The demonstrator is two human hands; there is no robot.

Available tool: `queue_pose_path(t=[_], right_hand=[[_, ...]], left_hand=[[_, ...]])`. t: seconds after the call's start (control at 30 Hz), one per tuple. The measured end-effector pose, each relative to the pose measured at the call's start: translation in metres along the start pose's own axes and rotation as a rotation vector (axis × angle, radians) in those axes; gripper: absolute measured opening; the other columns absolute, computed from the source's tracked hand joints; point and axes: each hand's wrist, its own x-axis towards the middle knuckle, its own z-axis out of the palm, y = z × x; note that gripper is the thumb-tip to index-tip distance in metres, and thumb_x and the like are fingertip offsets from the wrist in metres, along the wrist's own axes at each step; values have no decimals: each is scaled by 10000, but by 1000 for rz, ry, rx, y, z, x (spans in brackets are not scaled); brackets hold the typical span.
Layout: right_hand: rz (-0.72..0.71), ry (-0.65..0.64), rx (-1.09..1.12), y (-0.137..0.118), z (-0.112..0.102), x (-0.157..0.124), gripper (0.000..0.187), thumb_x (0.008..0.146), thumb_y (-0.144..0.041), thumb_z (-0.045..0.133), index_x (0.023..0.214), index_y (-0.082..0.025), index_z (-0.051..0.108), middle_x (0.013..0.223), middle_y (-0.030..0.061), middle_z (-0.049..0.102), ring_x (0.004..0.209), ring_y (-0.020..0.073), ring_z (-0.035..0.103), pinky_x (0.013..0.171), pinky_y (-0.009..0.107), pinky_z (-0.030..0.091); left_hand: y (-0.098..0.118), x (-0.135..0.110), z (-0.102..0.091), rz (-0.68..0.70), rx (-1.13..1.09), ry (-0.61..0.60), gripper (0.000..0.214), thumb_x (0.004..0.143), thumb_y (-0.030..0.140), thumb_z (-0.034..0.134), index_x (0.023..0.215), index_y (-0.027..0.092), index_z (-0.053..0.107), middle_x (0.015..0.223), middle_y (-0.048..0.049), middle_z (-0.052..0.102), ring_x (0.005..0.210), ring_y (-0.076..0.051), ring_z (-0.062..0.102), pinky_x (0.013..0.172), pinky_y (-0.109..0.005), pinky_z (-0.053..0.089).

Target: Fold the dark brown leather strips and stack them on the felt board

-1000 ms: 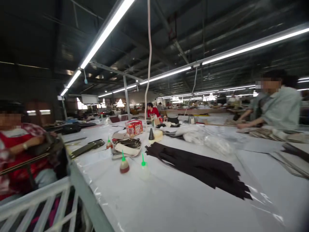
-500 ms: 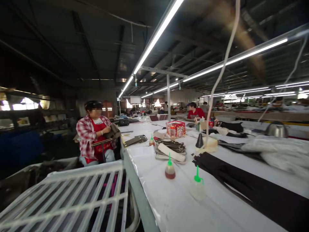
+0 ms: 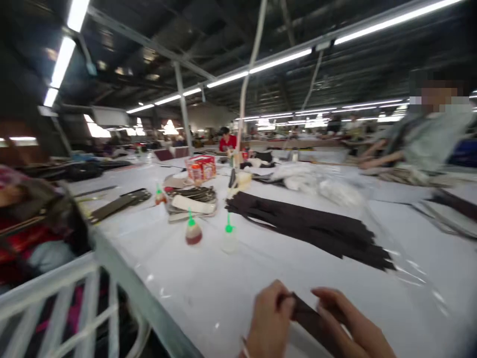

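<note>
Low in the view, my left hand pinches the near-left end of a dark brown strip. My right hand is closed around the same strip further along, its fingertips partly hidden behind it. Both hands are just over the white tabletop. Beyond them lies a pile of similar dark strips. Left of that pile stand a clear bottle with a green nozzle and another green-nozzled bottle with reddish-brown liquid.
A stack of pale and dark pieces lies behind the bottles, near a red box. A white slatted rack adjoins the table's left edge. Co-workers are at the left, far side and right. A white cable hangs down.
The view has swung to the right. Both of my hands have come into view with the dark strip between them, and a co-worker at the right now shows.
</note>
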Motion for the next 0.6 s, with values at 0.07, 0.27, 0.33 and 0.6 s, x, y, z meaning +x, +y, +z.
queue_pose_path(t=[0.07, 0.27, 0.33, 0.6], right_hand=[[38, 11, 40, 2, -8, -10, 367, 909, -510, 450, 1052, -218, 619, 1018, 74, 640, 908, 231, 609, 798, 327, 514], [44, -331, 147, -35, 14, 2, 326, 860, -368, 506, 1123, -207, 610, 1061, 67, 647, 978, 220, 582, 899, 338, 444], [97, -480, 229, -43, 26, 3, 259, 790, -262, 543, 1018, -195, 644, 906, 39, 673, 823, 187, 610, 766, 278, 474], [545, -680, 529, -11, -8, -25, 236, 572, -192, 626, 801, -166, 576, 608, -38, 584, 495, 121, 549, 472, 195, 417]], left_hand=[[-9, 5, -7, -30, -59, 1, 215, 913, 312, 493, 742, 183, 508, 668, 33, 477, 644, -115, 493, 585, -234, 437], [-9, 1, -38, -64, -144, -86, 269, 803, 430, 568, 706, 184, 520, 632, 19, 540, 603, -120, 515, 555, -220, 421], [-8, 1, -45, -83, -144, -78, 307, 788, 474, 590, 719, 176, 557, 617, 6, 577, 579, -123, 532, 536, -216, 414], [-15, 6, -102, -265, -168, 93, 403, 642, 529, 747, 738, 160, 617, 587, 10, 596, 517, -126, 566, 482, -199, 402]])
